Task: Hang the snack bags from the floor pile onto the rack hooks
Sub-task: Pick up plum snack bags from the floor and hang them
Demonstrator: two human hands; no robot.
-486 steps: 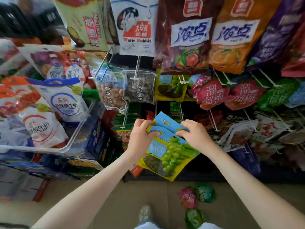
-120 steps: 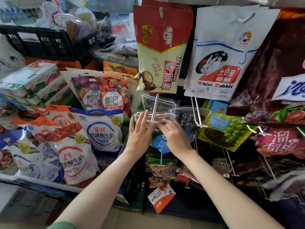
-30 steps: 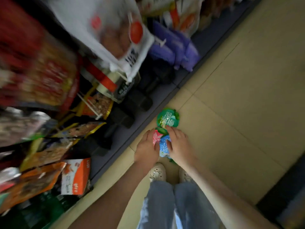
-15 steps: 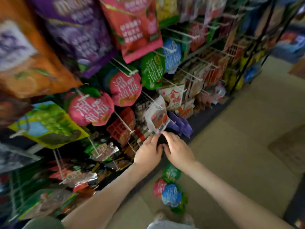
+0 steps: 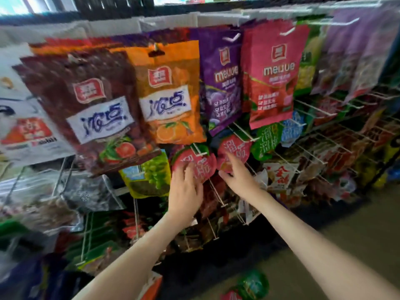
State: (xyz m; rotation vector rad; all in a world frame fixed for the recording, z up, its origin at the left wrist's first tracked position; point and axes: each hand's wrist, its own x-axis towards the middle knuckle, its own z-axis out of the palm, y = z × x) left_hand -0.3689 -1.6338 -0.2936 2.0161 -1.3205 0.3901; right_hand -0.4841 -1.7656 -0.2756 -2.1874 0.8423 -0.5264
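Two round red snack bags hang on the rack's white wire hooks, one on the left (image 5: 195, 162) and one on the right (image 5: 234, 147). My left hand (image 5: 186, 189) reaches up with straight fingers laid on the lower part of the left red bag. My right hand (image 5: 237, 175) touches the bottom edge of the right red bag, its thumb spread out to the left. Neither hand visibly holds a loose bag. Of the floor pile, a green round bag (image 5: 252, 284) and a red one (image 5: 230, 296) show at the bottom edge. The picture is blurred by motion.
Large bags hang above: brown (image 5: 95, 109), orange (image 5: 171, 94), purple (image 5: 220, 81) and pink (image 5: 272, 76). A green round bag (image 5: 267, 139) and a blue one (image 5: 291, 131) hang to the right. A grape bag (image 5: 149, 178) hangs left. Bare wire hooks (image 5: 313, 109) stick out at right.
Both hands have risen from the lower hooks to the two red round bags. The view has swung up and left, so the floor pile now sits at the bottom edge.
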